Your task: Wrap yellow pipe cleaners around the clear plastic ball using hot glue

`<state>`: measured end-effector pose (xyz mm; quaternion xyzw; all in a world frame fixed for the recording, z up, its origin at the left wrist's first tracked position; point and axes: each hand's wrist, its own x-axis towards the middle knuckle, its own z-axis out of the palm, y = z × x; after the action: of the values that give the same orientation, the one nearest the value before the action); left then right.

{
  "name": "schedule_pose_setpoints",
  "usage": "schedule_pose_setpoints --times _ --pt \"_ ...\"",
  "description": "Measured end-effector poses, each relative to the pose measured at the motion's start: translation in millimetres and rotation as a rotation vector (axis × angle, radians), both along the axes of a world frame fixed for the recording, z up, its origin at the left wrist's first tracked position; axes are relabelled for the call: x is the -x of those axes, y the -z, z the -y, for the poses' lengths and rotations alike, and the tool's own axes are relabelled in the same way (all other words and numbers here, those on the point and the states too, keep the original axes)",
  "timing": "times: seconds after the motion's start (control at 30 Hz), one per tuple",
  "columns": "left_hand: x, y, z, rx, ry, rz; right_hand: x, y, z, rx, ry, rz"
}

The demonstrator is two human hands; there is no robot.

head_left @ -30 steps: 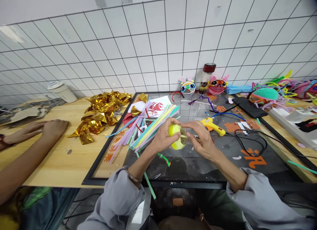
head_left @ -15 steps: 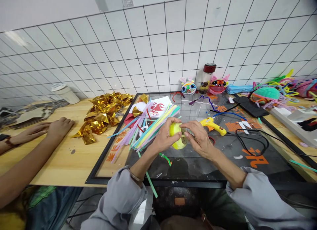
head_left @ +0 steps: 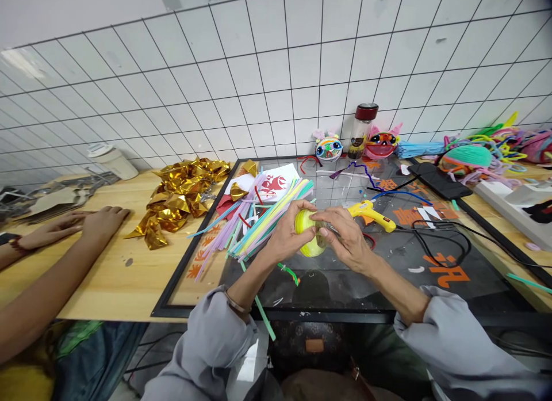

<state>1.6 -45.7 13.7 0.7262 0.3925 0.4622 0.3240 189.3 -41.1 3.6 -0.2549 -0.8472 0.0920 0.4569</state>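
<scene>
My left hand (head_left: 285,235) is wrapped round the side of a small round piece (head_left: 311,248), coiled in bright yellow fuzzy pipe cleaner with a clear part showing on its right. My right hand (head_left: 347,239) pinches the right side of that piece, fingertips close together; what lies beneath them is hidden. Just beyond the right hand lies a yellow glue gun (head_left: 374,214). Left of the left hand is a heap of pastel pipe cleaners (head_left: 271,220), with a green strip (head_left: 264,317) reaching over the table's front edge.
Crumpled gold foil (head_left: 183,188) lies left of the black-edged mat, near another person's hands (head_left: 92,225). Two decorated animal heads (head_left: 328,149) and a bottle (head_left: 361,133) stand by the tiled wall. To the right are a phone (head_left: 440,181), a black cable (head_left: 452,245) and a power strip (head_left: 513,208).
Both hands keep hold of the yellow-wrapped piece, with only a slight shift of the right fingers. The view has tilted a little.
</scene>
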Motion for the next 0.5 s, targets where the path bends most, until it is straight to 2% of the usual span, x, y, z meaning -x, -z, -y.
schedule_pose_setpoints --times 0.17,0.3,0.5 --pt "0.9 -0.8 1.1 0.018 -0.006 -0.019 -2.8 -2.1 1.7 0.097 -0.054 -0.080" --pt "1.2 0.6 0.9 0.023 -0.009 -0.017 -3.9 -0.1 -1.0 0.160 0.031 -0.166" --pt "0.1 3.2 -1.2 0.011 0.000 0.012 -0.8 1.8 -1.1 0.162 0.059 -0.090"
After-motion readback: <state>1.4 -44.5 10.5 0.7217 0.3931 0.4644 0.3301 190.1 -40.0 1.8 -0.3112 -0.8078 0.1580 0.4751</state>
